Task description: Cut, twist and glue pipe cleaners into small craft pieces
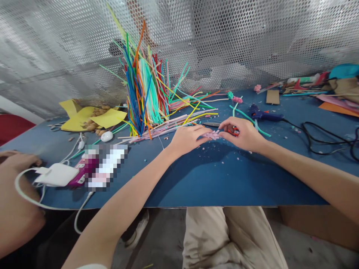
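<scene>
Near the middle of the blue table, my left hand pinches a small pale purple pipe-cleaner piece between thumb and fingers. Its short fuzzy tips point right. My right hand is curled at that piece's right side, thumb and fingertips close to or touching the tips; contact is hard to tell. Scissors with red handles show partly behind and under my right hand, their blades pointing left. Long pale purple pipe cleaners lie behind my left hand. Small purple scraps are scattered beneath both hands.
Bundled colourful pipe cleaners stand behind, against a perforated metal screen. A blue glue gun with black cable lies right. A white charger, a power strip and a blurred phone sit left, beside another person's arm.
</scene>
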Tool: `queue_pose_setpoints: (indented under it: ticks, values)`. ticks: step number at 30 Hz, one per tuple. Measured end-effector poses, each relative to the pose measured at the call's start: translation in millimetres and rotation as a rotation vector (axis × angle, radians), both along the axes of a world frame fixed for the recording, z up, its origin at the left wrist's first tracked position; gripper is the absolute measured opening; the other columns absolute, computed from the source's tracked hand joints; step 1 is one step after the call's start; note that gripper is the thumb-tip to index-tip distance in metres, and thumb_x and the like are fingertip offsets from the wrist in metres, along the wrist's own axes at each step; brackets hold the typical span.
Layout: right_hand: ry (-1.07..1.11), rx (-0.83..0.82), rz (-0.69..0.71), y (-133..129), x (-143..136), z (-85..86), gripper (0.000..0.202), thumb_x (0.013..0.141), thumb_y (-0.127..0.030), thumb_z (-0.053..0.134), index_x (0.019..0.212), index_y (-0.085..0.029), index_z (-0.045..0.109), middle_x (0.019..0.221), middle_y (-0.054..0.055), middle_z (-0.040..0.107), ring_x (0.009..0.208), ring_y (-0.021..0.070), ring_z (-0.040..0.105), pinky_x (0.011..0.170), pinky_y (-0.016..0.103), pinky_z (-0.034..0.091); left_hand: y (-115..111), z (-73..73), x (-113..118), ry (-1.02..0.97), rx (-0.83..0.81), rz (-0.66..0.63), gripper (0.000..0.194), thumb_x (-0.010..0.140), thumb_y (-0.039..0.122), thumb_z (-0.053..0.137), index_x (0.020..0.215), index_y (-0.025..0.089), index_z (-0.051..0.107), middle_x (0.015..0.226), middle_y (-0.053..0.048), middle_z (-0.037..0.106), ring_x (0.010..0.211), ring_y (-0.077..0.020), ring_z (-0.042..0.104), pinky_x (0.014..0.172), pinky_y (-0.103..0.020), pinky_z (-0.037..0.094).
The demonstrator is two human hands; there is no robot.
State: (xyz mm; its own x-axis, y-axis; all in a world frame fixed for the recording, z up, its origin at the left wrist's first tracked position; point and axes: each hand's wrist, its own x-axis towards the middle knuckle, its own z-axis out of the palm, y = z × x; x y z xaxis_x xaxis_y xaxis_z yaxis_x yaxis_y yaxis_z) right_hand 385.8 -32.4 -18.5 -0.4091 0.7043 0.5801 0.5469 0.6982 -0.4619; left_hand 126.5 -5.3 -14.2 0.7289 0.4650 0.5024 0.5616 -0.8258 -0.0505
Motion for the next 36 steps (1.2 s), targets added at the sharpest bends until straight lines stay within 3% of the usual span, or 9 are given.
queue_pose_setpoints:
  ticks: [3, 11, 18, 20, 36]
  values:
    - [0.0, 0.043, 0.02, -2, 0, 2.0, 0.02, 0.092, -0.034, 0.063, 0.108, -0.022, 0.067, 0.089, 0.004, 0.067, 0.069, 0.0156, 0.057, 0.068, 0.033, 0.049, 0, -0.1, 0, -0.003, -0.005, 0.004, 0.031, 0.1, 0.045, 0.056, 0.122, 0.028, 0.071, 0.115, -0.001, 0.075, 0.099, -0.0154, 0.072, 0.073, -0.025, 0.052]
    - [0.008, 0.065, 0.01, -4, -3, 3.5, 0.014, 0.096, -0.028, 0.059, 0.101, -0.022, 0.07, 0.091, 0.004, 0.071, 0.068, 0.0149, 0.059, 0.069, 0.033, 0.049, -3, 2.6, 1, -0.011, 0.039, -0.009, 0.032, 0.101, 0.046, 0.053, 0.119, 0.027, 0.072, 0.112, 0.0, 0.077, 0.097, -0.0155, 0.073, 0.07, -0.025, 0.051]
    - [-0.142, 0.311, 0.055, 3, 6, 3.3, 0.016, 0.096, -0.023, 0.059, 0.108, -0.023, 0.07, 0.102, 0.005, 0.076, 0.093, 0.021, 0.069, 0.082, 0.037, 0.048, 0, -0.3, 1, -0.016, 0.1, -0.042, 0.028, 0.101, 0.044, 0.055, 0.117, 0.031, 0.073, 0.11, 0.001, 0.077, 0.093, -0.0143, 0.072, 0.07, -0.025, 0.051]
    - [-0.172, 0.349, 0.082, 4, 9, 5.1, 0.015, 0.095, -0.023, 0.06, 0.106, -0.023, 0.071, 0.102, 0.004, 0.076, 0.092, 0.0205, 0.07, 0.08, 0.036, 0.047, 0, -0.2, 1, -0.015, 0.107, -0.059, 0.027, 0.101, 0.043, 0.055, 0.116, 0.031, 0.073, 0.11, 0.001, 0.077, 0.095, -0.0143, 0.073, 0.074, -0.025, 0.053]
    - [-0.314, 0.381, 0.031, -1, 14, 13.0, 0.014, 0.097, -0.032, 0.057, 0.097, -0.029, 0.071, 0.094, -0.002, 0.077, 0.087, 0.0196, 0.068, 0.09, 0.042, 0.04, -4, 3.3, 1, -0.01, 0.116, -0.106, 0.026, 0.102, 0.04, 0.054, 0.114, 0.029, 0.074, 0.107, 0.0, 0.077, 0.096, -0.0141, 0.073, 0.08, -0.027, 0.054]
